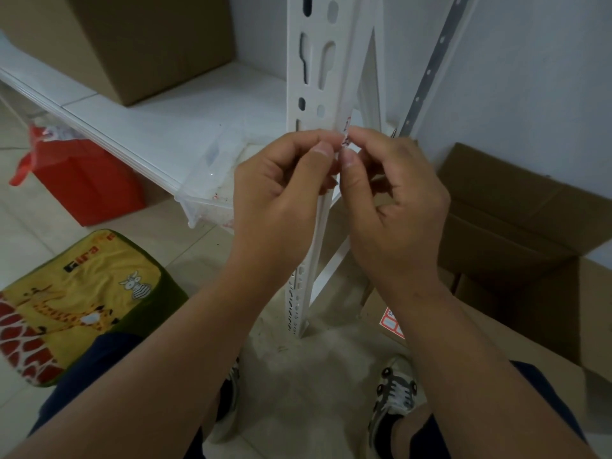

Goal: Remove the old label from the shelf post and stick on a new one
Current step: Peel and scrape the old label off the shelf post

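Note:
A white slotted shelf post (pixel 313 71) stands upright in the middle of the head view. A small white label with red print (pixel 346 127) sits at the post's corner edge, mostly hidden by my fingers. My left hand (pixel 284 180) and my right hand (pixel 394 190) meet in front of the post, thumbs and forefingers pinching the small label between them. A sheet of red-bordered blank labels (pixel 390 323) lies on a cardboard box at the lower right, partly hidden by my right forearm.
A white shelf board (pixel 159 120) carries a large cardboard box (pixel 139 41). A clear plastic tub (pixel 212 180) and a red bag (pixel 79 180) sit under it. An open cardboard box (pixel 516 233) is at right, a giraffe-print cushion (pixel 76 303) at left.

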A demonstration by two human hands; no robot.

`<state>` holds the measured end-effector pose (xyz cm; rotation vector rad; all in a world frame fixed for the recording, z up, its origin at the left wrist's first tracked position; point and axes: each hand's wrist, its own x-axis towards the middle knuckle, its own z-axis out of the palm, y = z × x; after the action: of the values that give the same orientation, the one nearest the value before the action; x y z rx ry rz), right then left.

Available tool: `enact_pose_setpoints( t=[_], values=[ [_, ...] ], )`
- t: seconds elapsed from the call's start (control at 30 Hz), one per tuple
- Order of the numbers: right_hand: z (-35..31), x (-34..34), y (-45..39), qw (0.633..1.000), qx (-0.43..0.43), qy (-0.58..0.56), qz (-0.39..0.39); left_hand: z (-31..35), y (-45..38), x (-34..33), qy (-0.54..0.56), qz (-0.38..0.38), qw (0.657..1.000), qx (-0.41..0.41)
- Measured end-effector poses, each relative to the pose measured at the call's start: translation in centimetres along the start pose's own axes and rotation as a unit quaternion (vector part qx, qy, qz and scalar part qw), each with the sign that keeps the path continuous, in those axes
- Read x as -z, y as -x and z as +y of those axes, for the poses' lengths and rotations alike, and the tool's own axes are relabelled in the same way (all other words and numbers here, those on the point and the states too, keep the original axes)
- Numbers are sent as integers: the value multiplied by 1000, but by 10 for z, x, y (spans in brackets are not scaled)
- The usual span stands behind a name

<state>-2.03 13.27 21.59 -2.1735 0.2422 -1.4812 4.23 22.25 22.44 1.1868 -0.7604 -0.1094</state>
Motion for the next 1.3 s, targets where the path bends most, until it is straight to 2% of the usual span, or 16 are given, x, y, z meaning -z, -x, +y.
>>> enact_pose_setpoints(
  t=[0.2, 0.37, 0.67, 0.83, 0.97, 1.13, 1.3],
  values=[
    [-2, 3, -3, 993, -70, -87, -31, -1, -2, 2, 49, -3, 998, 26],
    [-5, 5, -4, 986, -119, -117, -26, 0, 0, 1, 8, -10, 1000, 6],
    [3, 2, 0, 999, -41, -15, 10, -5, 3, -1, -128, 9, 989, -68],
    [5, 3, 2, 993, 66, 84, 41, -5, 5, -5, -138, -8, 988, -66],
    [3, -1, 5, 988, 106, 111, 10, -3, 4, -5, -70, -5, 997, -19],
    [2, 4, -1, 1000, 21, -7, -15, -3, 0, -2, -2, 0, 998, 58],
    [1, 3, 0, 999, 43, 22, -22, -3, -2, -1, 40, 4, 993, 110]
  ],
)
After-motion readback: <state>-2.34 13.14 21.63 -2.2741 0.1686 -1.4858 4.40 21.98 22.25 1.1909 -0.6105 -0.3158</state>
